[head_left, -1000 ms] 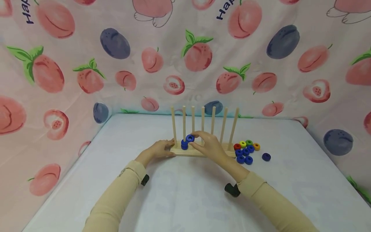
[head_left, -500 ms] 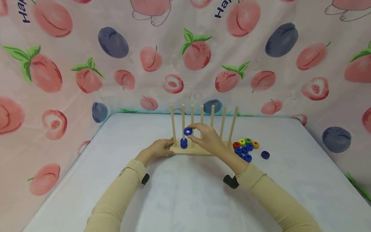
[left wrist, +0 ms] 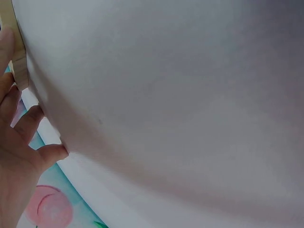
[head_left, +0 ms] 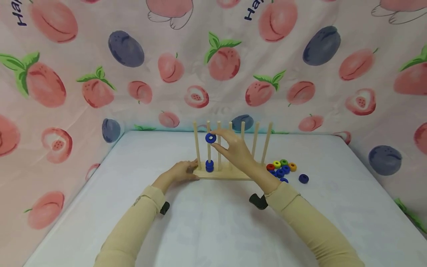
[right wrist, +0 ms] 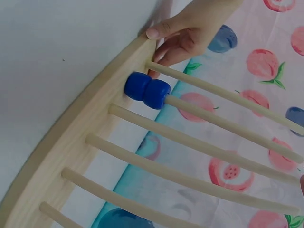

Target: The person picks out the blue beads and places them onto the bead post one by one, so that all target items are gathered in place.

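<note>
My right hand (head_left: 235, 148) pinches a blue ring bead (head_left: 210, 138) between thumb and fingertips. The bead is up near the top of the second peg from the left, overlapping it in the head view. Two blue beads (right wrist: 147, 90) sit stacked at the bottom of that peg. The wooden peg rack (head_left: 221, 175) has several upright pegs, the others bare where visible. At its left end my left hand (head_left: 181, 171) grips the base, with the thumb (right wrist: 159, 31) on the front edge and the fingers behind. In the left wrist view, only the corner of the base (left wrist: 20, 71) shows.
Right of the rack lies a cluster of loose beads: red (head_left: 270, 167), yellow (head_left: 277, 164), green (head_left: 284, 162), orange (head_left: 292, 167) and several blue. A darker bead (head_left: 303, 178) lies apart from them. A fruit-patterned cloth (head_left: 230, 85) stands behind the white table (head_left: 213, 230).
My right hand has lifted the blue bead up and slightly left, from beside the two stacked beads to near the peg's top. My left hand stays at the rack's end.
</note>
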The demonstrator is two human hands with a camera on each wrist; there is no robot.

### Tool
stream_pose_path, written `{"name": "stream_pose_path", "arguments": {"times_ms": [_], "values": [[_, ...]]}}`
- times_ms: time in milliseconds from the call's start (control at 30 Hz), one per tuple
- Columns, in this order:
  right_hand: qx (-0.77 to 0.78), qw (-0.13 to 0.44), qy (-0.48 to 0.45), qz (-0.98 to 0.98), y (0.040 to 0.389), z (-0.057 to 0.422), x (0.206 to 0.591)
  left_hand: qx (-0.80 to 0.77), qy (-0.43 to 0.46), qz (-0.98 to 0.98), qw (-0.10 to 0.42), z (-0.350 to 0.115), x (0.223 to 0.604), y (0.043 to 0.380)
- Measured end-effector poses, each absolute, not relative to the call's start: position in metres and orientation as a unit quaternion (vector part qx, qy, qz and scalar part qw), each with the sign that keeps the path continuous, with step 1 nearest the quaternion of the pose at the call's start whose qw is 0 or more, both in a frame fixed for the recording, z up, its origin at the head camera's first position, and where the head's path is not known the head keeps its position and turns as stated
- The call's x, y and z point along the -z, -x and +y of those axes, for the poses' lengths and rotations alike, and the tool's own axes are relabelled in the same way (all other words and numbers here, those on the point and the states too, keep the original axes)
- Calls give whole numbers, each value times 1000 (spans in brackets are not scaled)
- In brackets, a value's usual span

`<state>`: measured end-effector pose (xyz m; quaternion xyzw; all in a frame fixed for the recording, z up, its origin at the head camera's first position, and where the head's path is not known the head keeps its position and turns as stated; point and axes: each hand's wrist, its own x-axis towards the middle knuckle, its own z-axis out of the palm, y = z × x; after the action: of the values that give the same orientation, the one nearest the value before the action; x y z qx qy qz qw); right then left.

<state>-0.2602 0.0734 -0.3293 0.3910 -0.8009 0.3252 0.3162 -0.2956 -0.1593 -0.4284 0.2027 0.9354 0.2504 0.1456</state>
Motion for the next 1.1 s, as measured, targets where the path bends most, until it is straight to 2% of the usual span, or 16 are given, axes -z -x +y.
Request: {"name": "stream_pose_path", "arguments": {"times_ms": [500, 1100], "values": [[-332, 329, -406, -785, 269, 73, 316, -241, -201, 938, 146, -156, 431, 289], [-331, 305, -378, -809, 282, 61, 294, -230, -204, 939, 153, -160, 431, 291]]}}
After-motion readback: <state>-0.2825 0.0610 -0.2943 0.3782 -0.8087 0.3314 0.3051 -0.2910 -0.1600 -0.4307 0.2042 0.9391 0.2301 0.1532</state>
